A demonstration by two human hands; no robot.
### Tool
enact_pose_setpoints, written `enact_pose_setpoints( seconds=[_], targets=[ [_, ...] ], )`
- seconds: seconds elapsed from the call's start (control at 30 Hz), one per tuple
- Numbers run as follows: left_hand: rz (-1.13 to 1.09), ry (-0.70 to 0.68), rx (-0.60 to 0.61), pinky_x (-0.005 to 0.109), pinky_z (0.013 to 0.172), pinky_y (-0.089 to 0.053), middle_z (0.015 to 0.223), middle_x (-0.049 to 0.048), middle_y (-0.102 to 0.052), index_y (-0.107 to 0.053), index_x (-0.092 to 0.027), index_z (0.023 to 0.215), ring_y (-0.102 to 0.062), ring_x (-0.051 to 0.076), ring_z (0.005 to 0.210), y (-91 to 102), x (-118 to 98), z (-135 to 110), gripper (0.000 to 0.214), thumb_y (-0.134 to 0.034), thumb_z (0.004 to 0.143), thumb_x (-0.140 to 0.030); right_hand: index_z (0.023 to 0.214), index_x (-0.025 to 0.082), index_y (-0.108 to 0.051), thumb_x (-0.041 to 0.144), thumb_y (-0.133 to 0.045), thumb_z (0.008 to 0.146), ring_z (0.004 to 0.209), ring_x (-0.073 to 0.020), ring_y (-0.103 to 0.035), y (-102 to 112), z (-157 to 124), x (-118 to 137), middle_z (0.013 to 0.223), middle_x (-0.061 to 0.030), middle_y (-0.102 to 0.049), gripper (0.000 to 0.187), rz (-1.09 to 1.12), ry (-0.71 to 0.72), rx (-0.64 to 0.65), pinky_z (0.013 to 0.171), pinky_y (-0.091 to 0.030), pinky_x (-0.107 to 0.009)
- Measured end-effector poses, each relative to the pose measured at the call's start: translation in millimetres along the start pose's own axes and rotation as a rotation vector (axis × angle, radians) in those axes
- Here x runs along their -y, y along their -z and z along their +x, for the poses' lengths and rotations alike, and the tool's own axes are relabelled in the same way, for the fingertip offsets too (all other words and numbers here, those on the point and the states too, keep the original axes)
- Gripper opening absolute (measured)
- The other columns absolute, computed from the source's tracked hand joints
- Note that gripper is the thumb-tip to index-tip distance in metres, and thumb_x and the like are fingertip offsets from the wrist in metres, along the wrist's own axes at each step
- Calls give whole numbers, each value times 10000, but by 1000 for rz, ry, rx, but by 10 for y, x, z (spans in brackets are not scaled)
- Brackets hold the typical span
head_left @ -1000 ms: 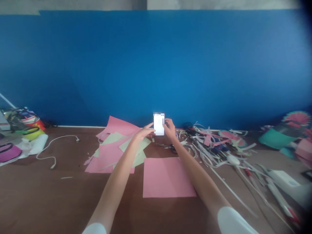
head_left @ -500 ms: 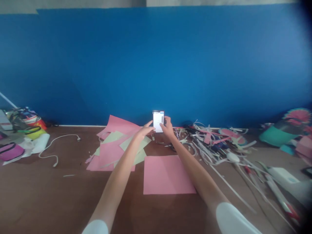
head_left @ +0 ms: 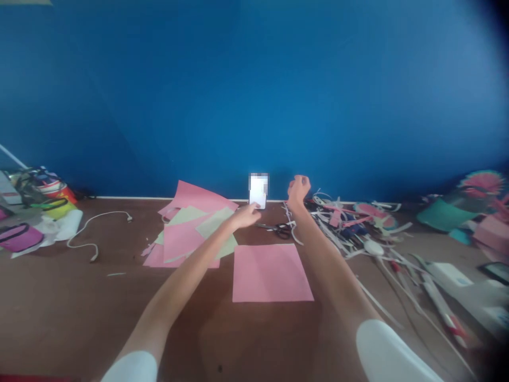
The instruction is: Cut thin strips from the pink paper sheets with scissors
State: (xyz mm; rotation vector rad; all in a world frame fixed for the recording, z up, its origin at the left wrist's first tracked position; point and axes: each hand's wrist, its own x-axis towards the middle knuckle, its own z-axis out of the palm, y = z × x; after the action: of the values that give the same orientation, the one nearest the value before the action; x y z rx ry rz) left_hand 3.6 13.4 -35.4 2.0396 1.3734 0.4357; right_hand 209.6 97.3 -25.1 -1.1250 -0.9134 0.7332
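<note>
A white phone [head_left: 258, 191] stands upright against the blue wall [head_left: 254, 95] at the far edge of the brown surface. My left hand [head_left: 246, 215] reaches to the phone's lower edge, fingers stretched out and touching or nearly touching it. My right hand [head_left: 298, 188] is raised just right of the phone, curled into a loose fist with nothing in it. Black scissors [head_left: 279, 228] lie between my two forearms, just beyond a flat pink sheet [head_left: 271, 273].
A heap of pink and pale green paper sheets [head_left: 191, 231] lies left of centre. Tangled paper strips [head_left: 350, 228] spread to the right, with paper fans [head_left: 483, 183] and white tools [head_left: 457, 276] beyond. A white cable [head_left: 95, 233] and bags [head_left: 35, 207] sit at the left.
Both hands held the phone before. Now the phone leans against the wall, my right hand has let go and moved right into a fist, and my left hand has dropped to its base.
</note>
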Motion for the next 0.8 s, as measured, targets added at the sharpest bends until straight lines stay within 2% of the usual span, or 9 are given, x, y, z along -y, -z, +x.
enact_pose_setpoints(
  seconds=[0.1,0.17,0.23,0.3,0.37,0.47,0.53,0.63,0.8],
  targets=[
    [221,-214,173,313,815,-478,1140,92,-632,-541,-213,1224,-610,243,1001,-339,-108,-310,414,-456,887,-438,848,242,-397,359,-368,804,397,-84,-239,102,15,96,540,88,-335,128,79,16,-101,380,-193,-212],
    [427,-248,113,389,879,-457,1234,150,-564,-514,-173,1266,-549,317,1106,-572,-127,-515,529,-512,852,-502,791,236,-417,354,-411,788,374,-69,-213,181,-53,133,518,93,-336,119,122,29,-108,362,-176,-207],
    [564,-291,48,448,907,-435,1285,185,-514,-447,-147,1333,-497,352,1160,-740,-113,-673,593,-510,863,-503,761,227,-446,341,-445,777,360,-60,-208,274,-158,157,495,95,-340,115,131,56,-49,355,-175,-203],
    [610,-312,31,459,914,-425,1315,190,-487,-407,-153,1363,-466,356,1189,-815,-86,-759,635,-500,867,-539,779,212,-506,329,-484,772,361,-60,-250,387,-266,174,483,86,-388,120,10,95,124,366,-200,-198],
    [621,-301,44,452,904,-427,1303,188,-490,-403,-154,1361,-465,351,1180,-806,-62,-772,662,-511,854,-566,825,193,-579,311,-528,767,413,-77,-378,515,-348,182,511,53,-493,141,-290,137,407,417,-287,-199],
    [614,-253,83,424,886,-432,1251,190,-514,-443,-124,1314,-484,350,1141,-714,-42,-703,705,-583,795,-581,901,187,-647,240,-556,765,647,-131,-573,678,-423,167,756,-23,-669,172,-809,242,864,584,-404,-221],
    [595,-222,116,412,901,-421,1239,199,-518,-453,-97,1288,-482,356,1144,-637,-41,-650,764,-636,736,-592,934,185,-659,202,-573,758,792,-160,-611,723,-467,130,917,-49,-695,197,-1065,276,1071,673,-417,-229],
    [552,-158,171,405,908,-412,1213,198,-538,-458,-99,1260,-481,364,1145,-521,-59,-622,839,-681,649,-629,985,195,-650,218,-597,756,821,-178,-621,678,-555,47,958,-51,-696,237,-1230,270,1165,672,-407,-235],
    [502,-123,213,408,861,-429,1114,166,-574,-540,-148,1106,-506,357,1072,-410,-81,-660,718,-698,603,-635,945,211,-639,169,-594,704,807,-204,-614,555,-697,-38,918,-52,-682,248,-1295,312,1102,609,-360,-251]
  ],
)
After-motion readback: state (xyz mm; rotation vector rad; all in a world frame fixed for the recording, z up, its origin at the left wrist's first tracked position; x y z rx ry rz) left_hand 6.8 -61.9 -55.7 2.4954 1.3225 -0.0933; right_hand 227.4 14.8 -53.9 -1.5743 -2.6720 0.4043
